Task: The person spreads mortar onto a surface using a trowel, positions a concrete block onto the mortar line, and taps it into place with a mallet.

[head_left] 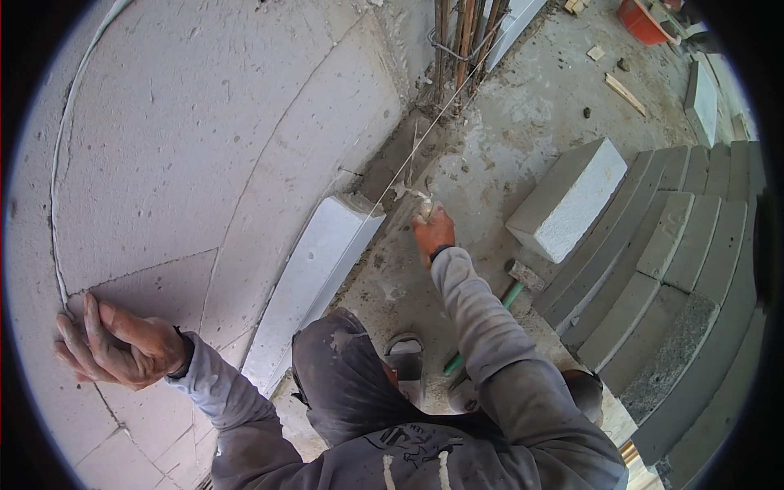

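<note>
- Grey wall (220, 106) of big blocks fills the left side.
- Next comes the dusty floor (490, 175), where the person is bent low, maybe to reach down.
- On the right is a big pile of grey blocks (690, 245), packed close, perhaps to save room.
- One long pale block (314, 269) lies along the foot of the wall.
- A loose block (567, 196) sits on the floor near the pile, maybe to be handy.
- The left hand (126, 347) is by the wall, fingers half curled and holding nothing; maybe it helps with balance. I can't tell if it touches.
- The right hand (434, 233) has its fingers closed round a small tool (425, 207), low down, just past the long block's end.
- A hammer (523, 276) lies near, perhaps for easy reach.
- A thin string (420, 145) looks tight, probably to show a straight line.
</note>
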Demonstrator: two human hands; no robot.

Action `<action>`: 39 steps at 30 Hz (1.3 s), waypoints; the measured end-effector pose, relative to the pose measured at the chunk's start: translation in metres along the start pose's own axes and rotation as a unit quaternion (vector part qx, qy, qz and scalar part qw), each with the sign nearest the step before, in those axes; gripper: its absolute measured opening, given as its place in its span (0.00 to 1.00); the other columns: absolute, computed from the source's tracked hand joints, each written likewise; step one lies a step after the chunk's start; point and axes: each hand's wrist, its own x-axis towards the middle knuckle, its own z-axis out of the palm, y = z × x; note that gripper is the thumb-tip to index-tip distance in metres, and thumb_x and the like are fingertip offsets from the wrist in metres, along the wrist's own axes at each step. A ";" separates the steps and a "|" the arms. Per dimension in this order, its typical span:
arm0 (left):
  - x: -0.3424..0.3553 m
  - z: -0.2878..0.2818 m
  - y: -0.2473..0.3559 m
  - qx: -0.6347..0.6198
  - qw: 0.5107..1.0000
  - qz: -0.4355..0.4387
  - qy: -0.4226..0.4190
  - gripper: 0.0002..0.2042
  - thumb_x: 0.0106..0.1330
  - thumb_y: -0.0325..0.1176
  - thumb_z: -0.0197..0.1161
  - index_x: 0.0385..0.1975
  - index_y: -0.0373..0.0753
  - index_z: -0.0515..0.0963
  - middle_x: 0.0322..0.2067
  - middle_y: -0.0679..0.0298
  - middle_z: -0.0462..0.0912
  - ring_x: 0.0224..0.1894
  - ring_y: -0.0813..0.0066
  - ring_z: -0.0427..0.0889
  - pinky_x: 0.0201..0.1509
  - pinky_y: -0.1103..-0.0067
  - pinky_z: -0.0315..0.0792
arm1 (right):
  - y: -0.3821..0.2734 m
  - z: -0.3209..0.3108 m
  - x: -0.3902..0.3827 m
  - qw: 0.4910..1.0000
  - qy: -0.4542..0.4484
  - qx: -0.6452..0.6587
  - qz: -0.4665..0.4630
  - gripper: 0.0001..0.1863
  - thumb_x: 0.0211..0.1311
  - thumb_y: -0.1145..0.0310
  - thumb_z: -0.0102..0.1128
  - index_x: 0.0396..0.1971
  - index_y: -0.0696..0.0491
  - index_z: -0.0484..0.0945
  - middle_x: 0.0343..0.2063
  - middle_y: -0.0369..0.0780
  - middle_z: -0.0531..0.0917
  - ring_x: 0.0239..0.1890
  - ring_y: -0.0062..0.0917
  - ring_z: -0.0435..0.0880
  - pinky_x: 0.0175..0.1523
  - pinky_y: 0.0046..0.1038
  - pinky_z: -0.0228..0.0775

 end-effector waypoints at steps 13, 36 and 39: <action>-0.003 0.000 -0.003 0.004 1.000 -0.006 0.012 0.08 0.62 0.39 0.64 0.29 0.43 0.85 0.39 0.60 0.86 0.56 0.62 0.76 0.68 0.58 0.56 | -0.005 -0.033 -0.008 0.984 -0.054 -0.169 -0.018 0.24 0.50 0.66 0.64 0.47 0.59 0.72 0.43 0.54 0.80 0.47 0.46 0.80 0.52 0.40 0.72; -0.004 0.000 -0.001 -0.025 0.999 -0.044 0.002 0.06 0.61 0.37 0.65 0.30 0.45 0.86 0.39 0.67 0.86 0.57 0.66 0.74 0.70 0.59 0.51 | -0.034 -0.100 0.042 0.809 -0.063 -0.544 -0.214 0.11 0.64 0.68 0.46 0.45 0.52 0.71 0.38 0.44 0.79 0.43 0.37 0.81 0.46 0.36 0.73; -0.006 -0.001 -0.007 -0.037 0.998 -0.046 0.010 0.06 0.61 0.38 0.65 0.30 0.45 0.86 0.39 0.68 0.86 0.57 0.66 0.74 0.70 0.58 0.51 | -0.037 -0.105 0.061 0.830 -0.002 -0.533 -0.166 0.10 0.64 0.67 0.47 0.44 0.52 0.70 0.38 0.44 0.79 0.43 0.37 0.81 0.46 0.36 0.73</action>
